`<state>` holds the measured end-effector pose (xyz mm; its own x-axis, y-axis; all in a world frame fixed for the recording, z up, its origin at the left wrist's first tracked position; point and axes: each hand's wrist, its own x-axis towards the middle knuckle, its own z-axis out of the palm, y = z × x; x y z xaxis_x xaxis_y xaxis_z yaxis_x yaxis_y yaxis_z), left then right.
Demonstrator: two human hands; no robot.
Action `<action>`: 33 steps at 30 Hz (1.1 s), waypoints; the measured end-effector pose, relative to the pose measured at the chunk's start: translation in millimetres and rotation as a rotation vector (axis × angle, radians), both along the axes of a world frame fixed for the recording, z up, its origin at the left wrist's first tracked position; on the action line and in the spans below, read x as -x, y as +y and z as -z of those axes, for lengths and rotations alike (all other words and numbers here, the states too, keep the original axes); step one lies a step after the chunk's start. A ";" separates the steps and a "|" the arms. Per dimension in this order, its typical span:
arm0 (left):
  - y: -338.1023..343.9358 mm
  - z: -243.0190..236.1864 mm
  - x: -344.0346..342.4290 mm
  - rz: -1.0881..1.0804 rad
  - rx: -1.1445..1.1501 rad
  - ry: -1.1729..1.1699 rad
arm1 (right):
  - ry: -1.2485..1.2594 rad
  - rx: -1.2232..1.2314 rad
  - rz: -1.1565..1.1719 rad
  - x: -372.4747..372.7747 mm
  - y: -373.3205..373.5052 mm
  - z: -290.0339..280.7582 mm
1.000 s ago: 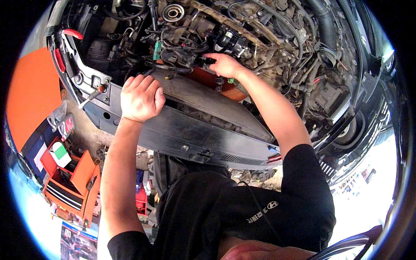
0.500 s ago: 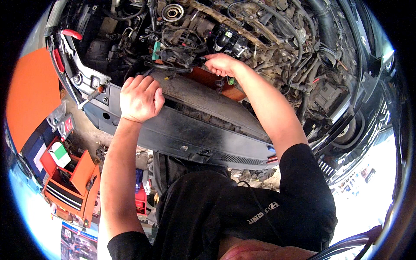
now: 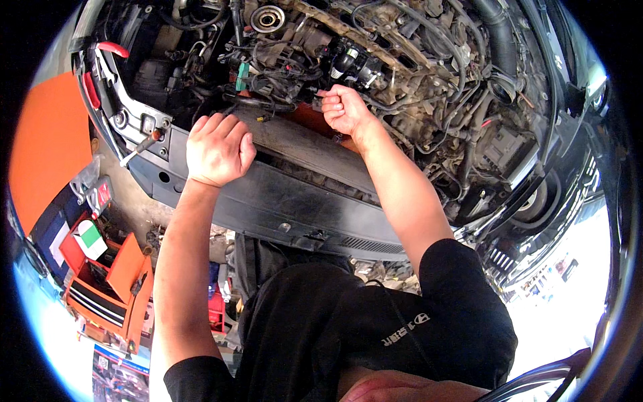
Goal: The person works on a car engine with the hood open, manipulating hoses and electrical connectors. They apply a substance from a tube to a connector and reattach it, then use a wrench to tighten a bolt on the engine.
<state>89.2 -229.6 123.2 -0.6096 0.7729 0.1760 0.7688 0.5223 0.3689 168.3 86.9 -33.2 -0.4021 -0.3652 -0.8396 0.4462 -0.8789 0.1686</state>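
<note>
My left hand (image 3: 220,149) is closed over the rear edge of the dark front panel (image 3: 315,224) of a car's engine bay, knuckles up, fingertips hidden. Farther in and to the right, my right hand (image 3: 344,108) has its fingers curled in beside the engine's wiring (image 3: 284,74). Whatever lies between those fingers is too small or hidden to name. Below that hand runs the top of the dusty radiator (image 3: 288,141). A black hose (image 3: 264,104) lies between my two hands. A green connector (image 3: 242,77) stands out near the wiring.
A screwdriver (image 3: 144,146) with an orange-brown handle lies on the left end of the front frame. A round metal opening (image 3: 267,19) shows at the far side. On the left stands an orange tool chest (image 3: 100,301). A ribbed black duct (image 3: 495,40) rises at the far right.
My right hand has drawn slightly back toward me, its fingers curling in more, and the forearm has shifted left and nearer. The left hand stays in nearly the same spot.
</note>
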 end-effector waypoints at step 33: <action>-1.9 2.2 -0.2 -0.007 -0.046 0.003 | 0.220 -0.457 -0.379 -21.7 -17.0 -22.7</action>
<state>89.3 -231.5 120.9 -0.6140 0.7599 0.2134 0.7666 0.5098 0.3904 190.0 69.9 -10.6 -0.4960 -0.1402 -0.8570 0.7223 -0.6144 -0.3175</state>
